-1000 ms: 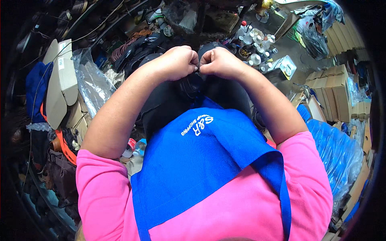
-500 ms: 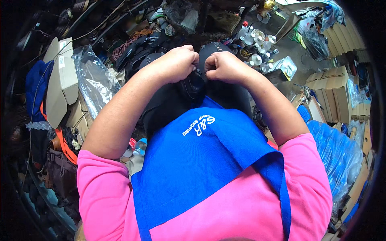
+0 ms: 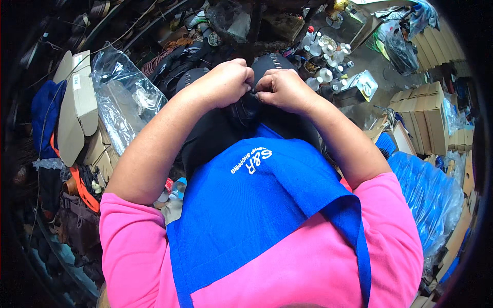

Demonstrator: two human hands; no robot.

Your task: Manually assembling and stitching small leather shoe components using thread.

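A black, slightly shiny leather piece (image 3: 243, 111) lies over my lap between my two dark-clad knees. My left hand (image 3: 231, 83) is closed, its thumb and fingertips pinched at the upper edge of this piece. Right beside it, my right hand (image 3: 285, 90) has thumb and index finger pinched close together at the same spot. Anything thin between the fingertips is too small to make out. A rounded black surface with a row of pale stitches (image 3: 276, 61) shows just beyond my right hand, and a similar stitched one sits behind my left wrist.
White bottles (image 3: 328, 51) crowd the floor ahead, right of centre. A clear plastic bag (image 3: 123, 97) and beige board pieces (image 3: 72, 110) lie at left. Stacked cardboard (image 3: 423, 118) and blue plastic-wrapped material (image 3: 429, 192) stand at right. Shoes (image 3: 100, 8) line racks at upper left.
My right hand has turned and shifted slightly left, its fingers now stretched toward the left fingertips, closing the small gap between the hands. The left hand has barely moved.
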